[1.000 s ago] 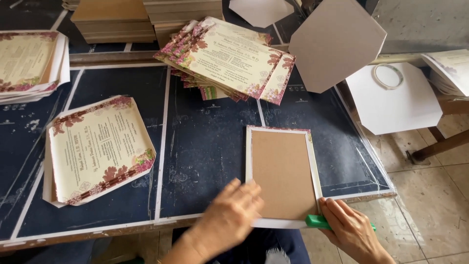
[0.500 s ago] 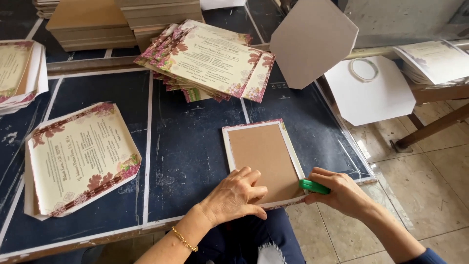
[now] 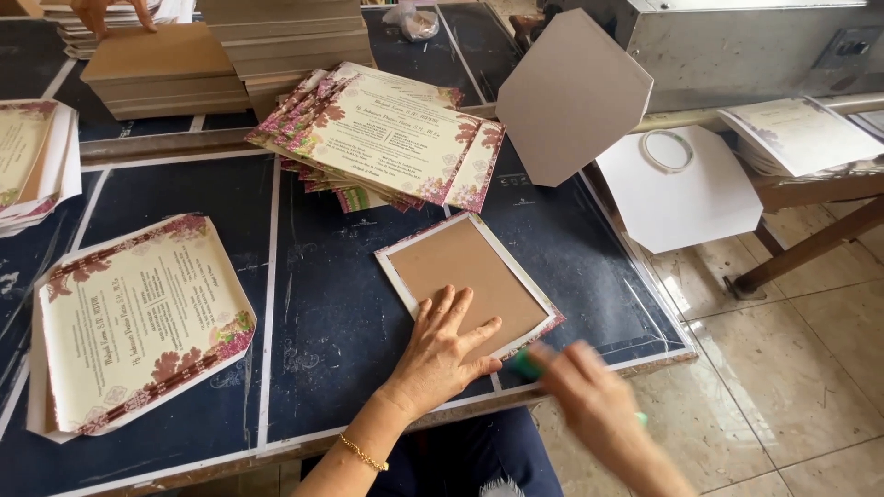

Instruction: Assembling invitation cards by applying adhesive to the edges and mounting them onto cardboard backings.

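A brown cardboard panel with a white folded paper border [image 3: 465, 267] lies face down on the dark blue table [image 3: 331, 304], turned at an angle. My left hand [image 3: 442, 354] lies flat on its near part, fingers spread, a gold bracelet on the wrist. At the panel's near right corner my right hand [image 3: 589, 396], blurred by motion, grips a small green tool [image 3: 527, 364]. A fanned stack of floral printed cards [image 3: 387, 138] lies just beyond the panel.
A pile of curled floral printed sheets [image 3: 138, 317] lies at the left. Stacks of brown boards [image 3: 166, 78] stand at the back, where another person's hand [image 3: 110, 11] shows. A grey hexagonal board [image 3: 571, 97] leans at the right. Tiled floor [image 3: 783, 368] lies beyond the table edge.
The panel has been turned to an angle on the table. My left hand stays pressed on it, while my right hand with the green tool has swept along the near right edge.
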